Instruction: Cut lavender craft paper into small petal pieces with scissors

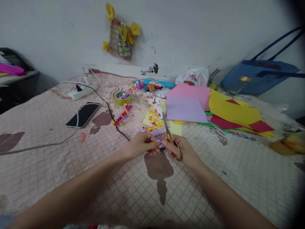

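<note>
My left hand [145, 143] is closed, its thumb and fingers pinching a small piece of purple paper [160, 138] in front of me. My right hand [182, 149] is closed around the gold handles of a pair of scissors [168, 133], whose blades point up and away. The right fingertips also touch the purple paper, close to the left fingers. Just beyond the hands, small yellow, pink and purple paper scraps [153, 120] lie on a pale yellow sheet. A white glue gun [157, 106] rests at the back of that sheet.
To the left are a phone [83, 115], a power strip [82, 91] with cables, a tape roll [123, 98] and a pink paper-flower strip [122, 115]. Coloured sheets [187, 108], white string [215, 133] and a blue bag [257, 76] are on the right. A wall stands behind.
</note>
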The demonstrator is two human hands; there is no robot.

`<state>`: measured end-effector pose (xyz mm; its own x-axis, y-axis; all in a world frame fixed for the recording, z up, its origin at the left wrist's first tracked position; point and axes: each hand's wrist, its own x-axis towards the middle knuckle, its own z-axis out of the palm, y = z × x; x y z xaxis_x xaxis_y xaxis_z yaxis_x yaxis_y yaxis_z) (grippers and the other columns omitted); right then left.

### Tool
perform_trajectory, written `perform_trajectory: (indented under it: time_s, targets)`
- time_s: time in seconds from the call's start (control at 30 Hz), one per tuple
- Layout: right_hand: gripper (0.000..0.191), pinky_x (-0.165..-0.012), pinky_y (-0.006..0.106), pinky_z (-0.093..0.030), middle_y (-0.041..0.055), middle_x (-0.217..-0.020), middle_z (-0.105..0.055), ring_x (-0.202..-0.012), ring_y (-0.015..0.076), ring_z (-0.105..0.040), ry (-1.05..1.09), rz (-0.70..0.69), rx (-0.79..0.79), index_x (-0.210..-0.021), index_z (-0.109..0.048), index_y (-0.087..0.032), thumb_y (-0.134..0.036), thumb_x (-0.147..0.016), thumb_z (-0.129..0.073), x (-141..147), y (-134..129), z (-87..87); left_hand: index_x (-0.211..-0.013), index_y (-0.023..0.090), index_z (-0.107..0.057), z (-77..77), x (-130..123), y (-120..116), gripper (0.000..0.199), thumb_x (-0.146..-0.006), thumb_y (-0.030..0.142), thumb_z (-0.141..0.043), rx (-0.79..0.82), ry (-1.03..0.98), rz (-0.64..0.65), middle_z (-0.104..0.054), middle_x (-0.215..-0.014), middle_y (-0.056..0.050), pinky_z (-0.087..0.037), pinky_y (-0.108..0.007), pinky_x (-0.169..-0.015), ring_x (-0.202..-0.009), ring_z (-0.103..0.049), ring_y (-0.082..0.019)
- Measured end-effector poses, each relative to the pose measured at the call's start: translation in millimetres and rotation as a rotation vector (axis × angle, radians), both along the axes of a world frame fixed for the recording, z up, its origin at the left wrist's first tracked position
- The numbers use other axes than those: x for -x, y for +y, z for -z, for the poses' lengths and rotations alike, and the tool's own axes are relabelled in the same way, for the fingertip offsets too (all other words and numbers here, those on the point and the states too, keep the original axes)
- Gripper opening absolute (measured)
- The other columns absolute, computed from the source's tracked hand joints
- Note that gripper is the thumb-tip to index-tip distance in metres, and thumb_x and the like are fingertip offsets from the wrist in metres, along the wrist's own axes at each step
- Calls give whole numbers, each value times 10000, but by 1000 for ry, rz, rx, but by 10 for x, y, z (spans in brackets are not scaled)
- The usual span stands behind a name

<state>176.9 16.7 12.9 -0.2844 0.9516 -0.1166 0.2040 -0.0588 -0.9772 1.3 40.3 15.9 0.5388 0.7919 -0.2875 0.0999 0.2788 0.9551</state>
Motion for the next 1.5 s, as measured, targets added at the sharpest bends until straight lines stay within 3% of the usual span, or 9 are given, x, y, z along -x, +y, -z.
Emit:
perform_trajectory:
  time_s: [0.2, 0.47, 0.7, 0.93, 1.1, 1.27, 1.37, 1.5]
  targets:
    - [273, -378, 189, -268, -64, -465, -419, -393, 70, -376, -9, -12, -10, -648, -505, -177, -406, -795, -529, -2, 5, -11, -664, 111, -553, -38, -10, -15, 204, -757, 286, -604, -5, 41, -6, -662, -633, -16, -432, -157, -496, -502, -569, -49]
    - [250, -379, 184, -284, -56, -504, -437, -411, 67, -386, -73, -53, -45, -695, -507, -166, -400, -776, -543, -1, 36, 50, -679, 115, -549, 56, 17, 6, 253, -730, 352, -622, -44, -2, 24, -643, -618, -8, -443, -179, -510, -504, -565, -60]
    - [236, -400, 199, -285, -52, -501, -454, -422, 77, -374, -65, -9, -77, -699, -488, -180, -394, -794, -513, 10, 27, 84, -770, 95, -598, 27, -8, -1, 293, -699, 375, -650, 26, -2, 101, -671, -728, -50, -489, -216, -587, -583, -604, -82]
    - [216, -421, 204, -298, -46, -526, -465, -447, 80, -383, -3, -69, -85, -711, -485, -178, -371, -805, -507, 26, 13, 93, -740, 93, -609, 13, -14, -10, 256, -704, 344, -651, 57, 16, 108, -656, -642, -30, -461, -182, -512, -513, -578, -69]
    - [220, -436, 200, -301, -51, -541, -436, -466, 77, -377, 0, -64, -107, -697, -479, -176, -365, -803, -518, 27, 2, 90, -806, 108, -591, 15, 44, 31, 277, -727, 371, -626, 78, 5, 172, -672, -754, -47, -483, -210, -590, -600, -612, -83]
    - [253, -406, 204, -287, -61, -522, -408, -433, 82, -363, -66, 27, -77, -699, -491, -180, -417, -783, -519, -16, 57, 51, -709, 123, -531, -5, 114, 93, 291, -791, 402, -526, -138, 104, 131, -636, -651, -29, -431, -191, -505, -514, -553, -73]
    - [248, -422, 212, -277, -56, -505, -410, -444, 92, -356, -206, 107, -196, -733, -545, -167, -408, -786, -513, -115, 131, 54, -667, 140, -518, -49, 173, 132, 289, -810, 388, -483, -305, 254, 162, -600, -590, -6, -371, -183, -468, -482, -504, -72]
    - [193, -471, 227, -274, -13, -542, -509, -503, 115, -405, -528, 70, -372, -662, -576, -168, -337, -753, -555, -198, 201, 111, -610, 158, -518, -84, 233, 152, 298, -821, 350, -432, -553, 517, 117, -551, -539, 15, -311, -205, -475, -477, -453, -86]
